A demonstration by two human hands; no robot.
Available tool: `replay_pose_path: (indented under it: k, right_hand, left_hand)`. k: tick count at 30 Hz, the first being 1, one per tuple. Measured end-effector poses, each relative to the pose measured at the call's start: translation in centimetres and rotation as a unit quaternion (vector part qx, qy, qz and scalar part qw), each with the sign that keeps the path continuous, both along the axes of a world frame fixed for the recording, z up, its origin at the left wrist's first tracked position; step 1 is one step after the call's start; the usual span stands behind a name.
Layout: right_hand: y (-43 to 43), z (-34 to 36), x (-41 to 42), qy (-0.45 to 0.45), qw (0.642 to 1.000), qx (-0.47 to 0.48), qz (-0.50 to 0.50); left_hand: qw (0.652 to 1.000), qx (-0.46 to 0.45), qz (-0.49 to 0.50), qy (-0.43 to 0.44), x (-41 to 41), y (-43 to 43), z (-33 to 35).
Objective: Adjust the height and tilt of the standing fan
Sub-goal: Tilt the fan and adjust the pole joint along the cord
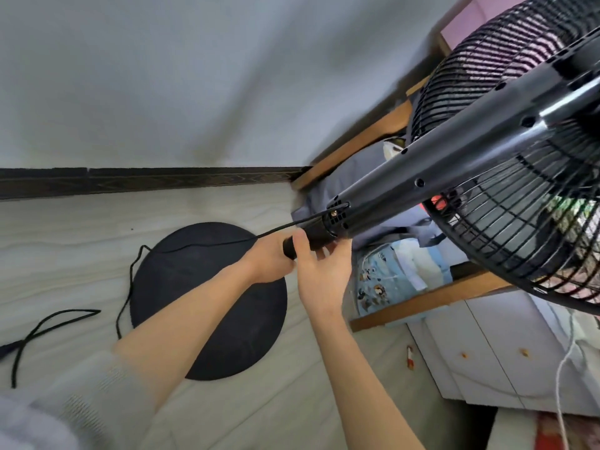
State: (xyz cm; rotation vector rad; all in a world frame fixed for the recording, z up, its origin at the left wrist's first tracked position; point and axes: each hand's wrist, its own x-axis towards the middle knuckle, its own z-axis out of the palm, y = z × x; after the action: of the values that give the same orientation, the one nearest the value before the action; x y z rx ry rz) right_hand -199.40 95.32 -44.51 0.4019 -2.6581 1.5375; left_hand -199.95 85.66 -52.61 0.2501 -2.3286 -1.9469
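Note:
A black standing fan fills the right side, seen from above. Its wire-grille head (506, 203) is at the upper right and its thick black neck housing (438, 164) slopes down to the left. The round black base (207, 300) lies flat on the pale floor below. My left hand (272, 258) is wrapped around the pole just under the black collar (305, 243). My right hand (324, 274) grips that collar from the right, thumb over it and fingers behind. The pole below my hands is hidden by them.
The fan's black power cord (130, 284) runs from the neck across the base and loops over the floor at left. A wooden-framed shelf (422, 303) with cloth and bags stands right behind the fan. A white cabinet (487, 358) is at lower right, a dark skirting board (146, 181) along the wall.

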Motion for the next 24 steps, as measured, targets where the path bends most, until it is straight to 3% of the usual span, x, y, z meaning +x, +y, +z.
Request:
replay_pose_path:
  k: [3, 5, 9, 11, 13, 16, 22, 24]
  right_hand:
    - [-2.0, -0.5, -0.7, -0.083, 0.992, -0.080, -0.049]
    - [-2.1, 0.0, -1.6, -0.172, 0.976, -0.133, -0.029]
    - [0.5, 2.2, -4.9, -0.302, 0.917, -0.120, 0.231]
    - [0.9, 2.2, -5.2, -0.291, 0.919, -0.114, 0.240]
    - [0.3, 1.0, -3.5, -0.195, 0.970, -0.104, 0.104]
    - [-0.7, -1.0, -0.6, -0.088, 0.988, -0.114, -0.054]
    - [-1.9, -0.5, -1.5, -0.150, 0.977, -0.147, -0.026]
    - [-1.5, 0.2, -2.2, -0.176, 0.972, -0.149, 0.036]
  left_hand:
    - [1.000, 0.003, 0.008, 0.015, 0.2, 0.1, 0.1]
    - [1.000, -0.004, 0.013, 0.006, 0.2, 0.0, -0.2]
    - [0.999, -0.008, -0.014, -0.033, 0.1, 0.0, -0.5]
    - [0.999, -0.005, -0.028, -0.043, 0.1, 0.0, -0.2]
    - [0.999, -0.001, -0.019, -0.034, 0.2, 0.0, -0.1]
    - [1.000, 0.003, -0.004, -0.006, 0.2, 0.1, 0.0]
    - [1.000, -0.002, 0.002, -0.006, 0.4, 0.0, 0.1]
    - [1.000, 0.009, 0.005, -0.013, 0.0, -0.1, -0.6]
